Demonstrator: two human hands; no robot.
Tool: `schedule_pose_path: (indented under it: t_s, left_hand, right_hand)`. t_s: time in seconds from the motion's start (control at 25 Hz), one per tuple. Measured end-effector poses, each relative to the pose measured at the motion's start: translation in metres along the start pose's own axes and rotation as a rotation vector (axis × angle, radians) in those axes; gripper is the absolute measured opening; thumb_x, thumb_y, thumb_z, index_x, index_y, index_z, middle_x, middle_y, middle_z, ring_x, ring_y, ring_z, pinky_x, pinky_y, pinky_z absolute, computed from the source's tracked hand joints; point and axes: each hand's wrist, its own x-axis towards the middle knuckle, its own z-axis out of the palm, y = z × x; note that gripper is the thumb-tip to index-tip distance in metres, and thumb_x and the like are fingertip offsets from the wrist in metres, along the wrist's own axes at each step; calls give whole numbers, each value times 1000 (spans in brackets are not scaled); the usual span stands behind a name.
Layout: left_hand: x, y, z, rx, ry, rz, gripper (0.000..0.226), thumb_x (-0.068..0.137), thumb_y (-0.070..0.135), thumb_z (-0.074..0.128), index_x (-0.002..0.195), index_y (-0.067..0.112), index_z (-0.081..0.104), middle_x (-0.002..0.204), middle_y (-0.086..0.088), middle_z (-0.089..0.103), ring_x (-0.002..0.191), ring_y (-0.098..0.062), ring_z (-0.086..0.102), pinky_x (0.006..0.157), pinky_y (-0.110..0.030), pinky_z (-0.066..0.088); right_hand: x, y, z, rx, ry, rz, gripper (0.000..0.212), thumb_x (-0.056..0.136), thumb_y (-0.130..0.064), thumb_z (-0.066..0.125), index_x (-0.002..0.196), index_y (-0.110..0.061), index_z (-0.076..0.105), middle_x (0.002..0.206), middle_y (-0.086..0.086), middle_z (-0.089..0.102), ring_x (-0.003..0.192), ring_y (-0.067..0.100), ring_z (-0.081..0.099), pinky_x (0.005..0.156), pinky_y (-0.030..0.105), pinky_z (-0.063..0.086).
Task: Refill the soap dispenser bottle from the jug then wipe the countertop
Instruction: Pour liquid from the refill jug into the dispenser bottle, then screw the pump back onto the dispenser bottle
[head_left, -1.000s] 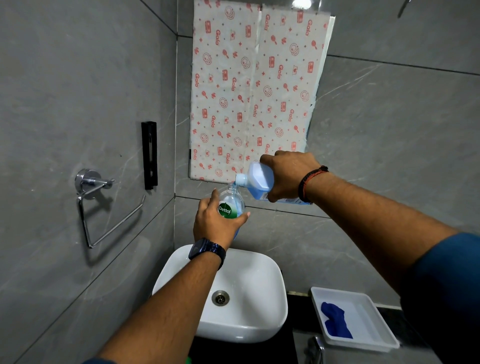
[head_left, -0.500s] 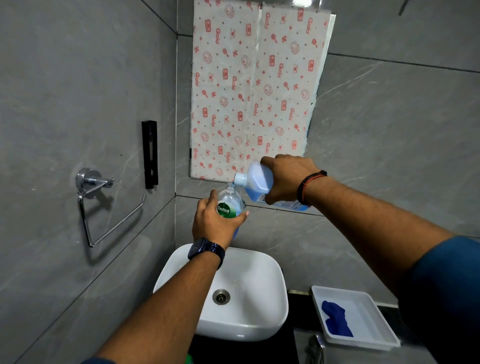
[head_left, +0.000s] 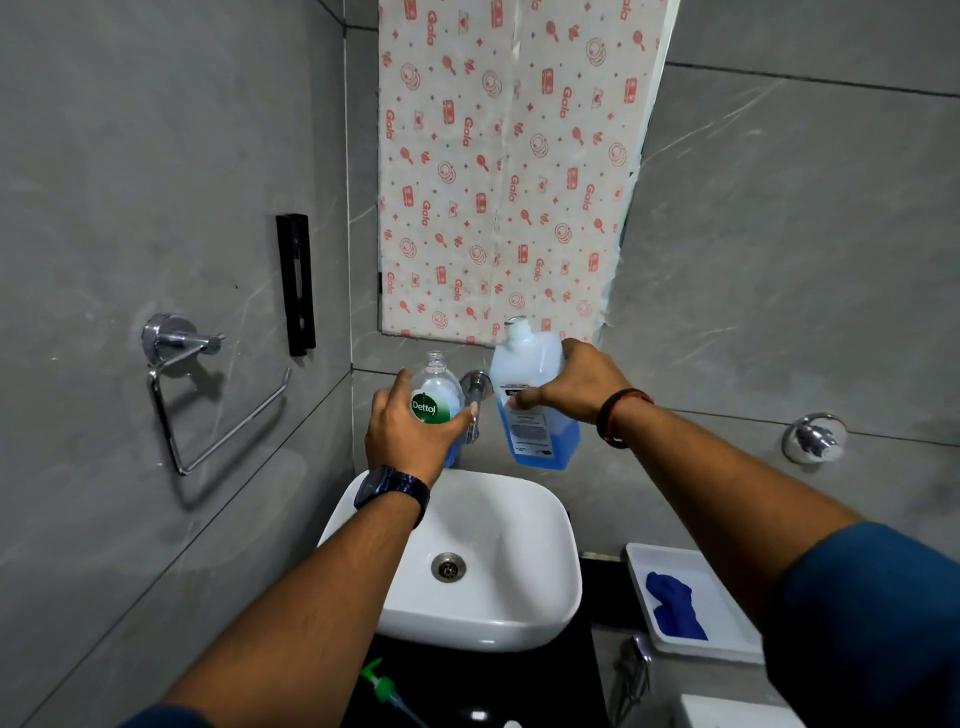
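My left hand grips the clear soap dispenser bottle with a green label, upright and uncapped, above the white basin. A little blue liquid shows at its bottom. My right hand holds the translucent jug upright beside it, blue soap filling its lower part, spout pointing up. The two containers are apart. The green pump head with its tube lies on the dark countertop in front of the basin.
A white tray holding a blue cloth sits on the counter at the right. A wall tap sticks out behind the bottle. A chrome towel ring and a black holder are on the left wall.
The jug was tilted with its spout at the bottle's mouth, pouring. Now it is turned upright and moved right, apart from the bottle. Both hands sit a bit lower.
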Motion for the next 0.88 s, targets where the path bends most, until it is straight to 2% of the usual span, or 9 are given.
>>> schedule_pose_path:
  t_s: [0.12,0.2,0.36,0.48,0.56,0.68,0.76,0.88]
  left_hand:
    - [-8,-30,-7,-1,-22,-39,93,48,54,83,127,22,47,118,-7,54,98,-26,57,73,-27,42]
    - [-18,-54,-12,-12,-33,-78,88,49,49,85,125,21,49,122,-6,53,102,-26,56,76,-27,42]
    - [-45,-106,-21,15,-53,-132,75,49,39,87,114,20,55,115,-7,56,98,-26,56,78,-26,39]
    - [-79,-147,-26,66,-78,-192,78,49,35,88,116,15,55,115,-10,57,100,-27,55,83,-30,42]
    - [-104,-170,-30,105,-76,-228,78,47,33,89,115,13,57,115,-11,58,100,-30,56,84,-35,45]
    - [-133,-209,-35,146,-145,-253,66,48,31,89,105,14,59,107,-13,61,95,-33,58,78,-41,51]
    - [-151,-234,-36,167,-209,-253,65,51,35,88,105,14,58,108,-13,61,96,-32,58,78,-36,49]
    - [-174,-264,-36,187,-196,-282,71,54,38,87,112,15,55,117,-11,59,103,-29,56,80,-30,41]
  right_hand:
    - [-12,25,27,208,-11,58,53,50,-38,90,91,-30,58,92,-9,67,83,12,63,67,29,54]
    - [-22,43,48,287,-31,98,60,49,-34,92,98,-28,58,95,-10,67,84,6,63,66,23,52]
    - [-49,79,92,328,-95,135,70,47,-28,93,106,-25,55,99,-12,65,87,3,61,65,17,47]
    - [-74,112,124,359,-168,161,74,45,-26,94,109,-26,57,103,-8,67,92,10,62,74,24,52]
    - [-92,134,138,342,-204,175,73,43,-31,94,107,-28,59,102,-9,67,92,6,63,76,26,53]
    - [-118,171,153,339,-270,209,74,38,-40,94,103,-31,59,99,-13,68,90,2,63,77,26,53]
    - [-135,199,161,346,-301,235,79,37,-42,93,106,-32,58,102,-11,68,94,7,64,81,32,54]
    - [-159,236,173,364,-321,248,80,39,-40,93,110,-29,57,107,-8,67,99,11,64,85,38,54]
